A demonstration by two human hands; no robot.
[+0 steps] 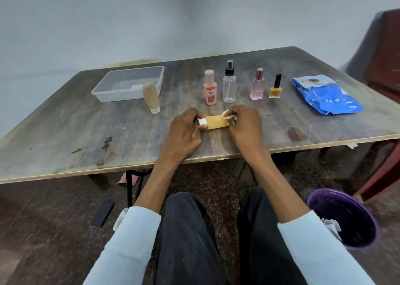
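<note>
The left hand [184, 131] grips the capped end of an orange tube [216, 122], fingers curled round its white cap [202, 121]. The tube lies on its side, held low over the front middle of the worktop [86, 133]; whether it touches the wood cannot be told. The right hand [244, 126] pinches a small white wipe [228, 115] between thumb and fingertips and presses it against the tube's far right end.

Behind the hands stands a row of bottles, each apart from the next: a peach bottle [210, 89], a clear spray bottle [229, 85] with a black pump, a pink perfume bottle [257, 85] and a yellow nail polish [275, 88] with a black cap. To the left, a beige tube [151, 97] stands on its cap just in front of a clear plastic tray [127, 83]. A crumpled blue packet [324, 94] lies well off to the right.

On the floor, a dark phone [102, 214] lies at the person's left and a purple bin [339, 217] holding white scraps stands at the right. A brown chair [385, 68] stands beyond the worktop's right edge
</note>
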